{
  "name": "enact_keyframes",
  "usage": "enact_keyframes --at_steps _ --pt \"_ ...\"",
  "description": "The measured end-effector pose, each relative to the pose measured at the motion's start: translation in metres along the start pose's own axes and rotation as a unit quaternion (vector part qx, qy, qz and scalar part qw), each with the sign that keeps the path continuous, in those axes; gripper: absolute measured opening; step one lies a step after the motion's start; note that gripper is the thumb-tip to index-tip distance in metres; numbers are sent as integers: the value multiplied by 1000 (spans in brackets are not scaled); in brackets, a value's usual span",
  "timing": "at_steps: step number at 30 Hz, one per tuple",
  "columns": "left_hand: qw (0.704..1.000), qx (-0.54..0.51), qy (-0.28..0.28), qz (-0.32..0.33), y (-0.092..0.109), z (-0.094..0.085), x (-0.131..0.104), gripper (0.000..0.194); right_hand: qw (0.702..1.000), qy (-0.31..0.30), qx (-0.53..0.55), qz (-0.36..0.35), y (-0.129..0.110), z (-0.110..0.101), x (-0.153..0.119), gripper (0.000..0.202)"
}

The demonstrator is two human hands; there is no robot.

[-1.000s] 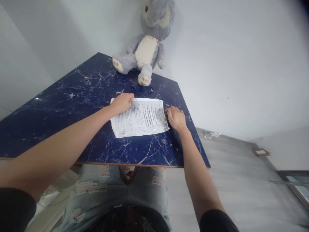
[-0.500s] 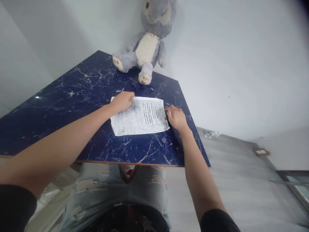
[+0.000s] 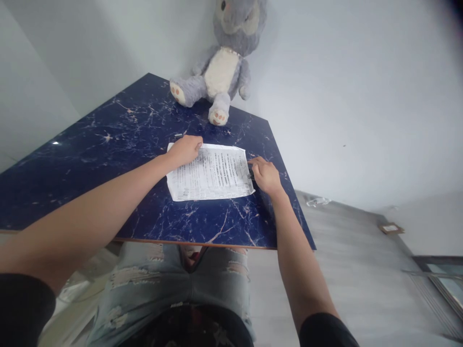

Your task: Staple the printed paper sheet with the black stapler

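A creased sheet of printed paper (image 3: 220, 173) lies on the blue marbled table (image 3: 137, 111), its text running sideways. My left hand (image 3: 186, 149) rests over the sheet's far left part, fingers curled closed at its far edge. At the right edge of the sheet is my right hand (image 3: 265, 174), its index finger reaching to the paper and the other fingers bent. A small dark object (image 3: 251, 173) shows between that hand and the paper, mostly covered; its kind is unclear. Just beyond my left hand lies a small silvery and dark piece (image 3: 178, 136).
A large grey plush toy (image 3: 222, 72) sits at the far side of the table against the white wall (image 3: 343, 86). On the floor to the right are a clear plastic-looking item (image 3: 318, 202) and a small brown box (image 3: 391, 228). My legs are under the table's near edge.
The view has shifted very slightly. Both hands stay at nearly the same places on the paper, and the dark object beside my right hand shows a little more clearly.
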State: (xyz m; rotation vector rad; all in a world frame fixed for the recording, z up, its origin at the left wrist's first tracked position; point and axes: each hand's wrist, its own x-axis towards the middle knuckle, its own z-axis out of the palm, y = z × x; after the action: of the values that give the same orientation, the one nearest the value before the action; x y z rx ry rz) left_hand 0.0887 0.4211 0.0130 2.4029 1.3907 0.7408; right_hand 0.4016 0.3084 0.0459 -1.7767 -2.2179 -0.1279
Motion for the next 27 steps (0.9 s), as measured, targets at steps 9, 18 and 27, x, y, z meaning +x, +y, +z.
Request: enact_keyframes --at_steps 9,18,27 --pt "1000 -1 -4 -4 1 0 1 18 999 8 -31 -5 6 9 2 50" --pt "1000 8 0 -13 1 1 1 18 998 3 -69 -6 2 11 2 48" --pt "1000 19 -4 7 -2 3 2 18 986 -9 -166 -2 -17 18 1 44"
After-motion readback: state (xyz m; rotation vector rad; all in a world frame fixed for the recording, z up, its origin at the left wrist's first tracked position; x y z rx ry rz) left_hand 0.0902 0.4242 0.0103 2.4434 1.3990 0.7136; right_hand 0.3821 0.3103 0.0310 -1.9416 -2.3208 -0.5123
